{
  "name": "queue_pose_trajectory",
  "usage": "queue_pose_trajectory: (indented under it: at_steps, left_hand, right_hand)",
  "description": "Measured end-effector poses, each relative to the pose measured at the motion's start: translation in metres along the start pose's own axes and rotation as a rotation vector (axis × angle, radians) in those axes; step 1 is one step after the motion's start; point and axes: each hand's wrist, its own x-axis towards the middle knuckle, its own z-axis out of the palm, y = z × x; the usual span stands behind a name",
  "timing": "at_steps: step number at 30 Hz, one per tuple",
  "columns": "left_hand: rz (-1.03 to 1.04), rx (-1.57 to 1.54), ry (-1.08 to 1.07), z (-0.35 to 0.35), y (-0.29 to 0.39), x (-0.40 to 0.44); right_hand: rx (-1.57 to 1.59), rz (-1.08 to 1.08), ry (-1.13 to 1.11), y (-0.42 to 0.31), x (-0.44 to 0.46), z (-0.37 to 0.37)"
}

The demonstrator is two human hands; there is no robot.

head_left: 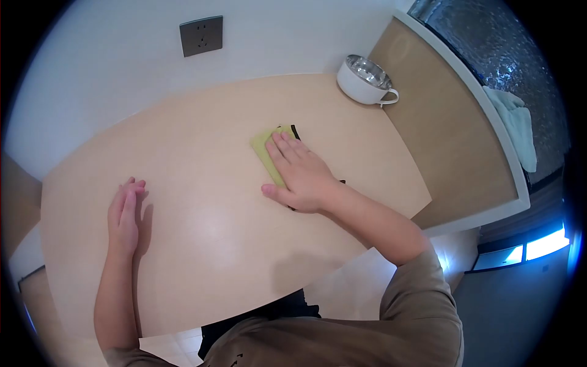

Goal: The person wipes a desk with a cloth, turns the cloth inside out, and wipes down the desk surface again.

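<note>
My right hand [299, 171] lies flat on a yellow-green cloth [263, 147] in the middle of the tabletop, fingers stretched out over it and thumb out to the side. Dark edging shows at the cloth's far corner, and small dark bits stick out by the wrist; the rest of the cloth is hidden beneath the palm. On the left part of the light wood table [195, 147], my left hand [125, 214] rests on its side with fingers extended and slightly bent. Nothing is visible in it.
A white cup [361, 85] with a metal inside and a handle stands in the far right corner. Beside it rises a wooden side panel [446, 116]. Over the panel, a pale towel [516, 128] hangs. A dark socket plate [202, 37] is on the wall behind.
</note>
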Motion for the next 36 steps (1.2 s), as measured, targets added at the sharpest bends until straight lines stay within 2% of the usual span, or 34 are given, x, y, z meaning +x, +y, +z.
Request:
queue_pose_trajectory:
  at_steps: [3, 5, 7, 10, 14, 16, 18, 22, 25, 28, 32, 34, 36]
  left_hand:
    - [0.052, 0.088, -0.052, -0.002, -0.002, -0.001]
    - [-0.005, 0.109, 0.004, 0.005, 0.003, -0.003]
    - [0.03, 0.202, 0.023, 0.008, 0.011, -0.003]
    - [0.186, 0.378, -0.019, 0.013, 0.018, 0.001]
    - [0.16, 0.463, -0.023, 0.013, 0.021, 0.0]
    - [0.162, 0.471, 0.007, 0.014, 0.02, -0.001]
    - [0.175, 0.474, 0.009, 0.013, 0.017, -0.001]
    - [0.15, 0.485, -0.006, 0.013, 0.022, 0.0]
    - [0.162, 0.51, -0.051, 0.01, 0.023, -0.001]
    - [0.18, 0.531, -0.035, 0.012, 0.024, -0.005]
    - [0.205, 0.599, -0.052, 0.012, 0.027, -0.006]
    - [0.201, 0.589, -0.025, 0.015, 0.028, -0.007]
    - [0.168, 0.592, -0.004, 0.017, 0.032, -0.007]
  right_hand:
    - [0.022, 0.167, -0.084, 0.035, 0.006, 0.005]
    - [0.091, 0.418, -0.158, 0.079, 0.015, -0.009]
    - [0.02, 0.607, -0.084, 0.127, 0.018, 0.003]
    - [-0.117, 0.598, -0.034, 0.14, 0.029, 0.014]
    - [-0.142, 0.472, -0.041, 0.124, 0.047, 0.027]
    - [-0.15, 0.372, -0.033, 0.085, 0.061, 0.037]
    - [-0.02, 0.247, -0.134, 0.022, 0.085, 0.01]
    - [0.096, -0.041, -0.042, -0.068, 0.103, 0.027]
    - [0.198, -0.162, 0.064, -0.078, 0.096, 0.033]
    - [0.126, -0.028, -0.133, -0.036, 0.095, 0.019]
    - [0.083, 0.458, -0.15, 0.077, 0.083, -0.008]
    - [-0.065, 0.577, 0.022, 0.145, 0.069, 0.032]
    - [-0.117, 0.612, -0.043, 0.125, 0.079, 0.027]
